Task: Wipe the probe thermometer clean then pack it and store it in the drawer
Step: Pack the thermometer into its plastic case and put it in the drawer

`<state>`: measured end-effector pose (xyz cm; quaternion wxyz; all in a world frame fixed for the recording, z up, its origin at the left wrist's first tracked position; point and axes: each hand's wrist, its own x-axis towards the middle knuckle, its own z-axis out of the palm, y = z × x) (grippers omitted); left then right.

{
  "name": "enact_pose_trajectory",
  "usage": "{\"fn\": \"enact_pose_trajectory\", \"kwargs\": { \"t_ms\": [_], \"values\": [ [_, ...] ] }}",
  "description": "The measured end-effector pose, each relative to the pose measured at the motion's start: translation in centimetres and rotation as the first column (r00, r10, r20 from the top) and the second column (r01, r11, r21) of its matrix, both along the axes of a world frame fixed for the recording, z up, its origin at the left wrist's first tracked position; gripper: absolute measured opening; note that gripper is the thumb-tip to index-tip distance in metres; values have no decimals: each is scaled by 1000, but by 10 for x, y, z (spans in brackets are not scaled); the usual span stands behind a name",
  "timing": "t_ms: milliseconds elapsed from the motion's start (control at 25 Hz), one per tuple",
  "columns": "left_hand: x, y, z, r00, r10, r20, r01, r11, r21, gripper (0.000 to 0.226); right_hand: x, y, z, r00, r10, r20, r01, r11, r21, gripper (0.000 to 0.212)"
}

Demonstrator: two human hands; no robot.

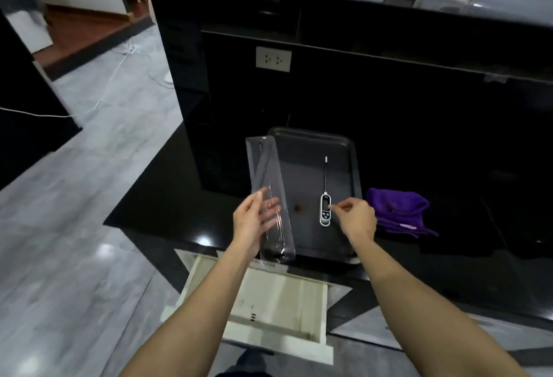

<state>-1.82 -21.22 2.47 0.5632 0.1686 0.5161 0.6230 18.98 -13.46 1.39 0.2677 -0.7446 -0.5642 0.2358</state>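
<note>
The probe thermometer (325, 208) lies on a dark baking tray (311, 143), white body near me, thin metal probe pointing away. My right hand (356, 219) is beside the body, thumb and forefinger pinched at its right edge. A long clear plastic sleeve (266, 173) rests over the tray's left rim. My left hand (253, 221) holds the sleeve's near part, fingers spread beneath and beside it. A purple cloth (399, 212) lies crumpled on the black counter, right of the tray. Below the counter's front edge a pale wooden drawer (269, 305) stands open.
A black raised back wall with a white power socket (273, 59) stands behind the tray. A brown stain (298, 206) marks the tray floor. Grey tiled floor with white cables (119, 62) lies to the left.
</note>
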Motion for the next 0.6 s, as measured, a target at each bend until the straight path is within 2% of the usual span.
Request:
{"fn": "enact_pose_trajectory", "kwargs": {
  "t_ms": [120, 240, 320, 400, 480, 520, 560, 600],
  "values": [
    [-15, 24, -7, 992, -122, 34, 123, 992, -28, 32, -19, 15, -6, 995, -49, 89, 59, 992, -110, 38],
    [-21, 39, -12, 978, -201, 54, 203, 978, -51, 33, -34, 16, -14, 970, -54, 239, 79, 993, -93, 48],
    [-24, 48, -15, 971, -234, 58, 237, 969, -65, 36, -40, 16, -20, 943, -58, 327, 81, 995, -55, 46],
    [-26, 56, -16, 964, -260, 58, 264, 962, -69, 36, -41, 17, -26, 942, -95, 323, 114, 993, -40, 40],
    [-26, 59, -17, 960, -274, 62, 278, 958, -67, 34, -41, 16, -29, 967, -147, 209, 158, 987, -38, 35],
    [-27, 61, -18, 958, -281, 63, 285, 956, -67, 34, -44, 16, -30, 981, -185, 67, 188, 981, -43, 33],
    [-27, 62, -18, 957, -281, 64, 285, 956, -67, 34, -47, 15, -30, 963, -223, -153, 218, 975, -50, 29],
    [-27, 63, -18, 957, -283, 65, 287, 956, -65, 34, -51, 12, -29, 877, -255, -408, 251, 966, -64, 25]
  ]
}}
